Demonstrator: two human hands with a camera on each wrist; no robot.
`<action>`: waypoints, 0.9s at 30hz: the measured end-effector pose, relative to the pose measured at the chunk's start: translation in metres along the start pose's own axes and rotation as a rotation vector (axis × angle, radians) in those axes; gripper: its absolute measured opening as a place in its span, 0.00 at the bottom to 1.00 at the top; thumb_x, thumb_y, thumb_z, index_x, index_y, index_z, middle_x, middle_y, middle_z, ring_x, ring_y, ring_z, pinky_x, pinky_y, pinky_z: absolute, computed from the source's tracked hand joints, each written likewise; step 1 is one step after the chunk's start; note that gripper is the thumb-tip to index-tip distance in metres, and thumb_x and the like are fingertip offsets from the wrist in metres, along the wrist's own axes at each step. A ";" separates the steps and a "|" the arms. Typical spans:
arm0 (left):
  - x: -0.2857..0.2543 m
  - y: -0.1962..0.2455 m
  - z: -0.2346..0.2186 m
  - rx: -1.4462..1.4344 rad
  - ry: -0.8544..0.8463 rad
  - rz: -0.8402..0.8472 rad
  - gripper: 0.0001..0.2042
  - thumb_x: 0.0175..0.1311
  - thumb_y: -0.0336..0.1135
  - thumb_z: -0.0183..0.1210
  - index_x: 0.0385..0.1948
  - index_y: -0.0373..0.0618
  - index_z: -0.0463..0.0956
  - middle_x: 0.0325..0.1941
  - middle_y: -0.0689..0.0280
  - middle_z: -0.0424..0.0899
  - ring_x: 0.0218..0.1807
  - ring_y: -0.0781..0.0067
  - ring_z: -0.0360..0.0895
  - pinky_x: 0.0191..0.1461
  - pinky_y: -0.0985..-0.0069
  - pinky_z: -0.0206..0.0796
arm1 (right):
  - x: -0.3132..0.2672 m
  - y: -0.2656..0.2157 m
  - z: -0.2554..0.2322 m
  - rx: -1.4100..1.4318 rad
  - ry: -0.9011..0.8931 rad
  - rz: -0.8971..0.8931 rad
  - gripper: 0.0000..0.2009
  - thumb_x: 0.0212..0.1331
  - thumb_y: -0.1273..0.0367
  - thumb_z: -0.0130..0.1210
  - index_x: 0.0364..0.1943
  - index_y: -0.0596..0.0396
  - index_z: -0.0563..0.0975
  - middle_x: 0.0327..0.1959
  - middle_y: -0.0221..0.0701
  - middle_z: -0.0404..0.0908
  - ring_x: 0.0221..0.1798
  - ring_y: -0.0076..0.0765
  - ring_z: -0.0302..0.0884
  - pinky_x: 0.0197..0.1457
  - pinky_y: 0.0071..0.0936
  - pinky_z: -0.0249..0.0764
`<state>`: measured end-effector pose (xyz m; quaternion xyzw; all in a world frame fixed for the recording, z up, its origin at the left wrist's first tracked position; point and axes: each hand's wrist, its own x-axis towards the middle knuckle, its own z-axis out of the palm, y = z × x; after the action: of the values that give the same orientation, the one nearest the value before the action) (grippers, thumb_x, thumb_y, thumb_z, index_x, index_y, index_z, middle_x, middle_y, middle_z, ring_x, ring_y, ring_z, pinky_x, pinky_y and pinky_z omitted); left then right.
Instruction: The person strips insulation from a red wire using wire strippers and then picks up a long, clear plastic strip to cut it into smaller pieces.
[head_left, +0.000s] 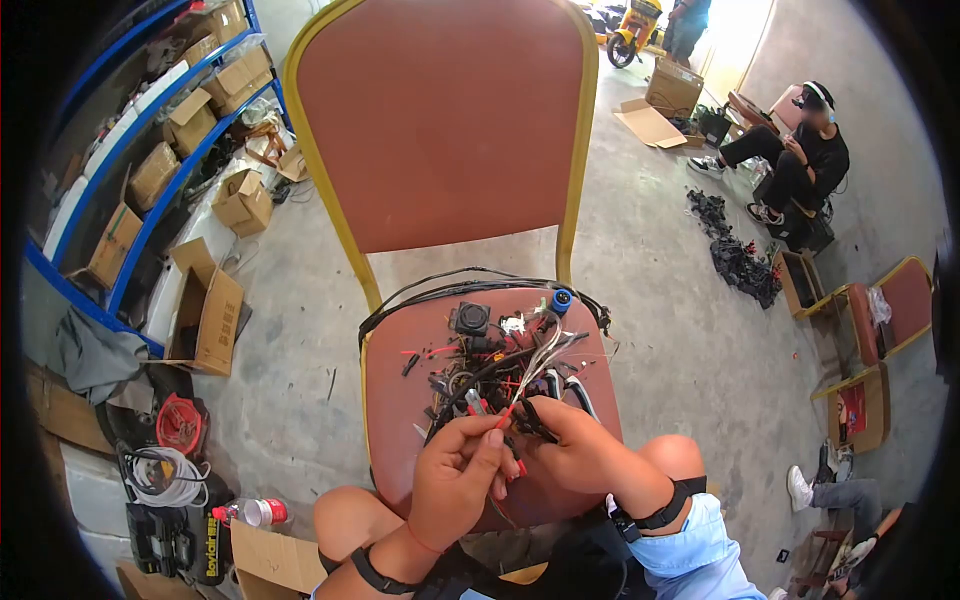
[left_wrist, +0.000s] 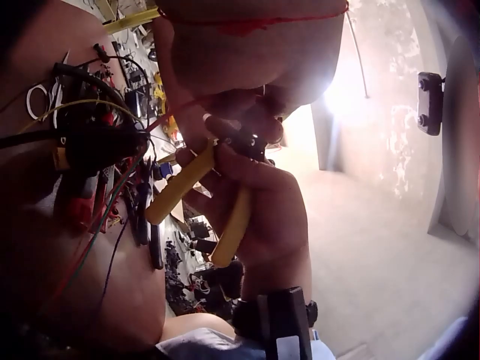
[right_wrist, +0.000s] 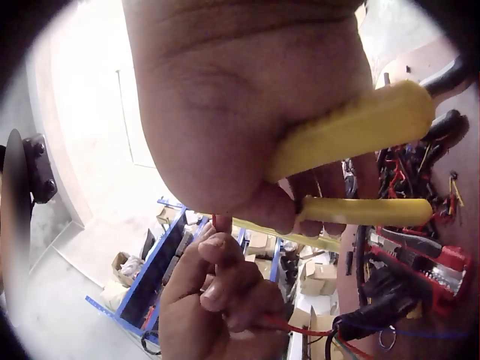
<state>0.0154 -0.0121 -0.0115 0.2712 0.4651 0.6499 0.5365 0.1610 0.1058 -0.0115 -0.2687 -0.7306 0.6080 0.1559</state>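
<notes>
My left hand pinches a thin red wire between thumb and fingers. The wire runs out of a black-sheathed cable with other thin coloured wires. My right hand grips wire strippers with yellow handles, which stand spread apart in the left wrist view. Their dark head is at the fingertips, close to the left hand, and partly hidden by the fingers. Under both hands, a heap of cut wires, connectors and tools lies on the red chair seat. Red-handled pliers lie in that heap.
The chair's backrest rises ahead, with a black cable looped along the seat's rear. A blue connector and a square black part lie on the seat. Blue shelving stands left; a seated person is at right.
</notes>
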 end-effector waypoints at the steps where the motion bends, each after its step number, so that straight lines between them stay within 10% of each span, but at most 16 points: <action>1: 0.000 0.000 0.000 0.006 0.000 0.000 0.11 0.77 0.31 0.51 0.55 0.38 0.73 0.30 0.64 0.81 0.26 0.83 0.73 0.29 0.85 0.67 | -0.001 -0.001 0.000 -0.012 -0.002 -0.016 0.12 0.61 0.78 0.52 0.48 0.61 0.75 0.44 0.47 0.78 0.50 0.54 0.77 0.54 0.40 0.73; 27: 0.000 0.006 0.003 0.095 0.052 -0.046 0.08 0.76 0.32 0.53 0.48 0.37 0.72 0.30 0.63 0.83 0.23 0.85 0.74 0.25 0.86 0.66 | -0.001 -0.006 -0.001 -0.142 -0.055 -0.071 0.21 0.52 0.81 0.50 0.54 0.61 0.74 0.45 0.49 0.77 0.52 0.60 0.75 0.56 0.43 0.72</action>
<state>0.0156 -0.0112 -0.0049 0.2684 0.5153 0.6214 0.5257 0.1615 0.1055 -0.0052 -0.2363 -0.7849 0.5560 0.1378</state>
